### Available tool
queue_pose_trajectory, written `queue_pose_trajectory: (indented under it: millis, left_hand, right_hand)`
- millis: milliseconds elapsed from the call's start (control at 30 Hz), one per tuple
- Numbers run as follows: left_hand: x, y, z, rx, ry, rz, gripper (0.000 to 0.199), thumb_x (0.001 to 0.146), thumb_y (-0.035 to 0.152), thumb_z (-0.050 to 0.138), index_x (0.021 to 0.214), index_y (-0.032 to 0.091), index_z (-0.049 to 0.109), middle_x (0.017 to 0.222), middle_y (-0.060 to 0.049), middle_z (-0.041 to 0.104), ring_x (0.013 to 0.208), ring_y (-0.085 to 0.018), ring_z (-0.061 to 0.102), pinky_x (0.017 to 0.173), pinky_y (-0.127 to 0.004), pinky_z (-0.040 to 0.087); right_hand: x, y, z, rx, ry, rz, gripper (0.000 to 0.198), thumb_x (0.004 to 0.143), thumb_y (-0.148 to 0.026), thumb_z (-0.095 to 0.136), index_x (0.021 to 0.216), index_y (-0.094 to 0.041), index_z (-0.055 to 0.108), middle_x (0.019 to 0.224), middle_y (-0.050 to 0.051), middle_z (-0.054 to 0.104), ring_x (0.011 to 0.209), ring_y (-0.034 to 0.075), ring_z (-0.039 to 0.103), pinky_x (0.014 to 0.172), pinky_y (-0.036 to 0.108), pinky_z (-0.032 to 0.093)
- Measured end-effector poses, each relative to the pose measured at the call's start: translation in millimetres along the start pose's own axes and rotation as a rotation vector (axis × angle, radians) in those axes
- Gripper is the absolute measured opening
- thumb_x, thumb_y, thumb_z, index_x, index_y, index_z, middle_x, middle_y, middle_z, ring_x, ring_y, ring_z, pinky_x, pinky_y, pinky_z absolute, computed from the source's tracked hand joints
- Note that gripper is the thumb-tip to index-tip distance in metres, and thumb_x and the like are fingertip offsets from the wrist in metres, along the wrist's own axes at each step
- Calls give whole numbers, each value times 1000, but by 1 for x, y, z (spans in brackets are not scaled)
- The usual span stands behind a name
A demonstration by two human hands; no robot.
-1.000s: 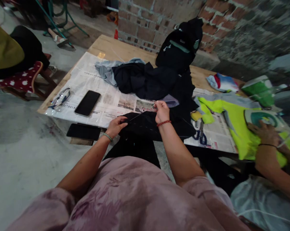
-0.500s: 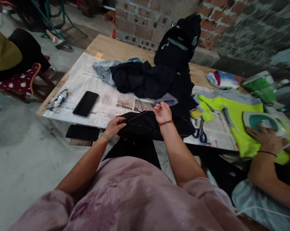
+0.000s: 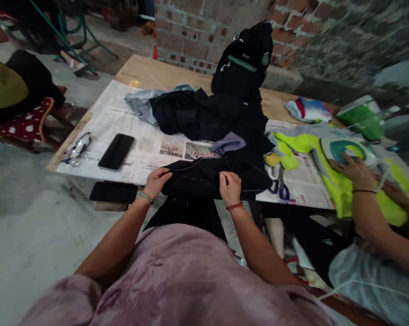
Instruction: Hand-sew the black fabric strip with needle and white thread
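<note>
A folded piece of black fabric (image 3: 204,177) lies over the near edge of the wooden table (image 3: 146,72), part of it hanging down toward the person's lap, so the seam with its line of pale stitches faces up within reach of both hands. The left hand (image 3: 156,180) pinches the cloth's left end, fingers closed on it, holding the seam flat; the right hand (image 3: 230,186) has its fingertips together on the cloth's right part, whether around a needle cannot be told. Newspaper (image 3: 123,124) covers the table under the work, carrying a phone (image 3: 116,151) and glasses (image 3: 76,148) near the left edge. A second phone (image 3: 113,192) juts past the near edge. Behind, dark garments (image 3: 197,113) are heaped before a zipped black backpack (image 3: 242,61), contents hidden. Scissors (image 3: 282,189) lie to the right, where a co-worker's hand (image 3: 352,168) presses yellow-green fabric (image 3: 340,183).
</note>
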State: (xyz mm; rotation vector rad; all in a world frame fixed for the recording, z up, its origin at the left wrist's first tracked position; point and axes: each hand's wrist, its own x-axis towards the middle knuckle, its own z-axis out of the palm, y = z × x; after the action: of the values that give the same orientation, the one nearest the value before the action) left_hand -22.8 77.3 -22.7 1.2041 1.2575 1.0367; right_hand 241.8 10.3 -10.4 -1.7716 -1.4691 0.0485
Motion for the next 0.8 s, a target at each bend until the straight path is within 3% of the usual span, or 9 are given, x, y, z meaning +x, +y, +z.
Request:
queue_pose_trajectory:
  millis: [100, 200, 400, 633, 800]
  left_hand:
    - [-1, 3, 0, 0, -10, -59, 31, 59, 39, 68, 78, 15, 65, 66, 1, 59, 61, -12, 51, 57, -24, 40]
    - [0, 5, 0, 31, -11, -42, 32, 59, 39, 68, 79, 15, 66, 69, 1, 60, 64, -12, 51, 60, -24, 40]
    - [0, 12, 2, 46, -54, -75, 37, 52, 40, 72, 79, 15, 66, 67, 1, 60, 63, -13, 51, 59, -24, 40]
    - [-4, 8, 3, -218, 77, -116, 30, 47, 33, 76, 67, 15, 61, 59, 4, 54, 55, -8, 46, 54, -21, 35]
    - [-15, 8, 12, -325, 169, -94, 26, 49, 29, 74, 65, 15, 60, 54, 6, 50, 52, -7, 45, 51, -19, 34]
  right_hand:
    - [-21, 17, -26, -191, 21, -111, 23, 85, -29, 45, 86, -18, 65, 91, 6, 64, 94, 18, 51, 88, 34, 33]
    - [-33, 34, -44, -265, -81, -156, 22, 85, -31, 47, 86, -19, 66, 89, 5, 64, 93, 18, 50, 85, 32, 33]
    - [-44, 41, -41, -246, -161, -224, 21, 79, -39, 58, 86, -22, 67, 92, 4, 63, 98, 19, 48, 89, 34, 30]
    - [-43, 43, -29, 26, -83, -8, 26, 81, -34, 52, 62, -18, 58, 76, 3, 62, 84, 16, 52, 80, 31, 34]
    - [-41, 50, -26, 32, -108, 59, 28, 80, -35, 50, 59, -17, 55, 73, 3, 60, 80, 16, 51, 78, 31, 35]
